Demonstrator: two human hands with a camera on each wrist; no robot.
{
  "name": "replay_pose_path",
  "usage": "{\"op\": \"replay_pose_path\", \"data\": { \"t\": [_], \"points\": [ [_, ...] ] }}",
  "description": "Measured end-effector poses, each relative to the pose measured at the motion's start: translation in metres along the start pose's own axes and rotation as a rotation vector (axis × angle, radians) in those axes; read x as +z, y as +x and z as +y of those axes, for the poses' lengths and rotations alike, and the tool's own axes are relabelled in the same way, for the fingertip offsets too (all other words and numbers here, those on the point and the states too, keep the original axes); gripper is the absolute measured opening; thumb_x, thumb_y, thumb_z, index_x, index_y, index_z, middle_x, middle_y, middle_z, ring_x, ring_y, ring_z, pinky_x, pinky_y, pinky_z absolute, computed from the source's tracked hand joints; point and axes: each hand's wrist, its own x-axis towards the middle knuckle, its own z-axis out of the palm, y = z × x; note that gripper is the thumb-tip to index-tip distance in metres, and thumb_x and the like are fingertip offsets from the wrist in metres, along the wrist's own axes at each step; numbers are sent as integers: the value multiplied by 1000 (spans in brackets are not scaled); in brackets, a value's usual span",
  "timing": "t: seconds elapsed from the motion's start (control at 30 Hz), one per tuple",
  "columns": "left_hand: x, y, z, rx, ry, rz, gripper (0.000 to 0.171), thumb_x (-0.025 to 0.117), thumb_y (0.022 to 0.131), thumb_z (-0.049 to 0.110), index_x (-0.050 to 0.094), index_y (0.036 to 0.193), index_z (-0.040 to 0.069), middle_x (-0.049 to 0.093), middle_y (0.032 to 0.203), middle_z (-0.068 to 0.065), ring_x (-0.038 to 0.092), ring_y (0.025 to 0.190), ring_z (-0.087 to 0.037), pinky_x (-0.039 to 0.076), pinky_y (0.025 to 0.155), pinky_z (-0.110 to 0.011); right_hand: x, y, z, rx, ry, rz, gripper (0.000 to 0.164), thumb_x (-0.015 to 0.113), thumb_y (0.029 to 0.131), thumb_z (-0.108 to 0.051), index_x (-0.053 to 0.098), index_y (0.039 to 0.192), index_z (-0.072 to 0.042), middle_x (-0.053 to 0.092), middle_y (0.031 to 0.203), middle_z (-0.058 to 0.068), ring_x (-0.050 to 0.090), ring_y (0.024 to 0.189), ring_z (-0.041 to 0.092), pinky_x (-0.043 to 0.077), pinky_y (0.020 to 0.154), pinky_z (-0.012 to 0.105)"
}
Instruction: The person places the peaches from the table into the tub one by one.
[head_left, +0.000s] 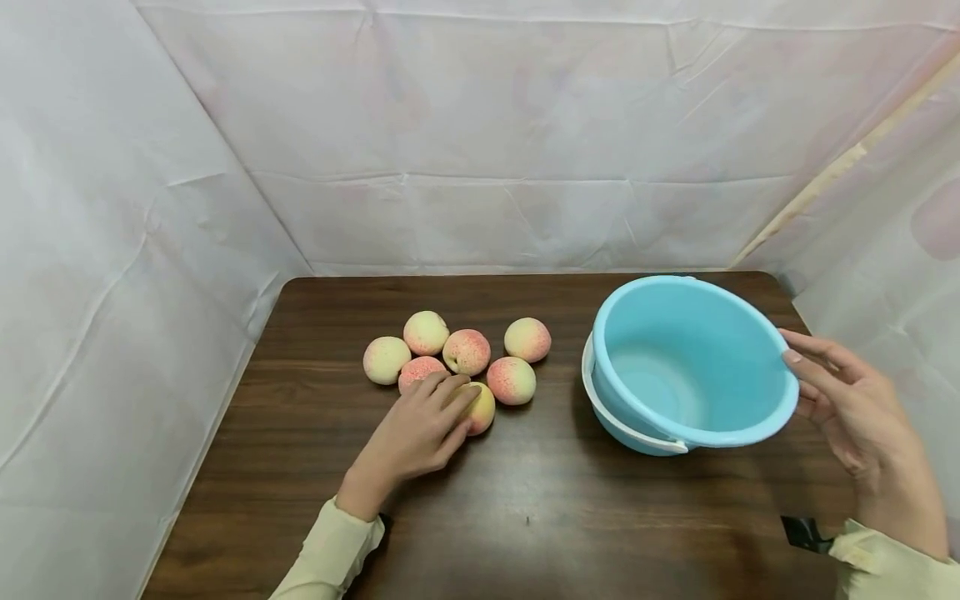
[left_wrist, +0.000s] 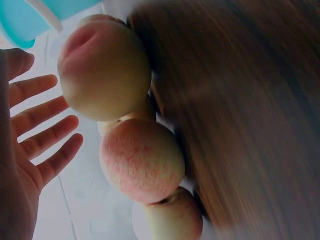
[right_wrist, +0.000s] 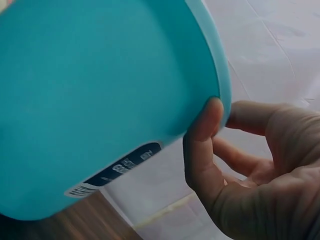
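Observation:
My left hand [head_left: 416, 429] reaches over the nearest peach [head_left: 482, 410], a yellow and pink one, and covers part of it. In the left wrist view the fingers are spread and fairly straight beside a large peach [left_wrist: 107, 75]; whether they touch it I cannot tell. Other pale, pink-speckled peaches, such as the right-hand peach [head_left: 527, 340], lie grouped just beyond that hand. On the right, my right hand [head_left: 870, 417] pinches the rim of a light blue bucket [head_left: 750, 435], thumb on one side and fingers on the other. No fruit shows inside the bucket.
A white bucket handle [head_left: 633, 433] hangs along the bucket's near left side. The dark wooden table [head_left: 525, 517] carries everything. Pale sheeting [head_left: 480, 225] hangs behind the table and along both sides. A printed label [right_wrist: 120, 165] marks the bucket's outer wall.

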Motion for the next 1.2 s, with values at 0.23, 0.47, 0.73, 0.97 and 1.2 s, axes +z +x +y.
{"op": "replay_pose_path", "data": {
  "t": [0.23,0.47,0.73,0.97,1.2],
  "points": [
    [6,11,3,33,23,-10,43,64,100,38,67,135,14,65,134,-8,60,126,-30,54,101,-47,0,0,-3,26,-65,-83,43,46,105,9,57,146,-3,68,129,1,80,91,20,64,64,34],
    [10,16,5,44,51,-14,40,66,98,39,69,130,15,64,130,-7,60,122,-30,55,97,-45,4,0,-5,62,-156,-88,43,51,106,3,57,147,-5,71,127,-4,80,89,18,64,65,35],
    [16,15,3,25,51,-33,48,69,95,44,67,135,16,63,135,-7,59,126,-31,55,98,-48,2,3,-4,59,-205,-84,43,50,106,3,57,147,-8,73,122,-3,79,86,18,63,63,35],
    [21,17,4,5,34,-78,60,76,91,48,63,141,17,61,139,-9,59,129,-33,54,101,-50,0,3,-4,96,-235,-70,41,53,106,2,61,143,-13,78,112,-2,78,82,18,63,60,35],
    [23,13,4,-12,34,-127,71,77,89,54,57,146,16,59,142,-9,58,134,-33,51,106,-50,6,3,-5,97,-269,-117,43,52,105,4,57,144,-14,77,102,1,76,77,19,62,58,36]
  ]
}}
